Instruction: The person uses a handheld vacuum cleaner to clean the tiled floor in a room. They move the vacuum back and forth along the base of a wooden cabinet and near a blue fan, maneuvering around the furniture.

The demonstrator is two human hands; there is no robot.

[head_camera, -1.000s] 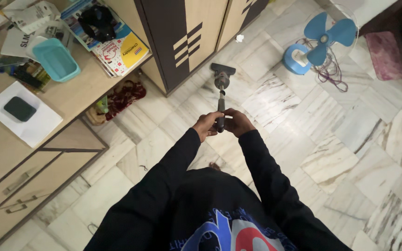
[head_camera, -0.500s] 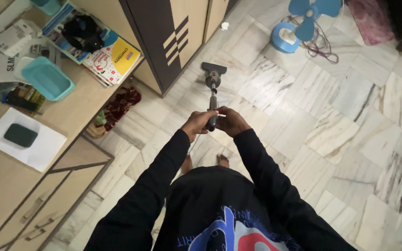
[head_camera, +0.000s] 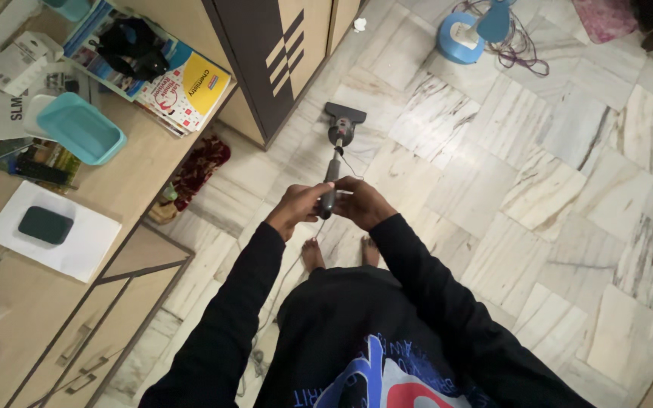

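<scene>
Both hands wrap the same dark handle: left hand (head_camera: 294,211) closes its grip on the vacuum wand (head_camera: 332,177) from one side, right hand (head_camera: 363,202) clamps it from the other, knuckles nearly touching. Wand slopes down and away to its dark floor head (head_camera: 345,114), flat on the marble floor (head_camera: 538,189) just in front of the brown cabinet (head_camera: 281,53). Bare feet (head_camera: 313,255) stand beneath. Off left, the bench (head_camera: 137,162) carries a teal tub (head_camera: 81,128).
</scene>
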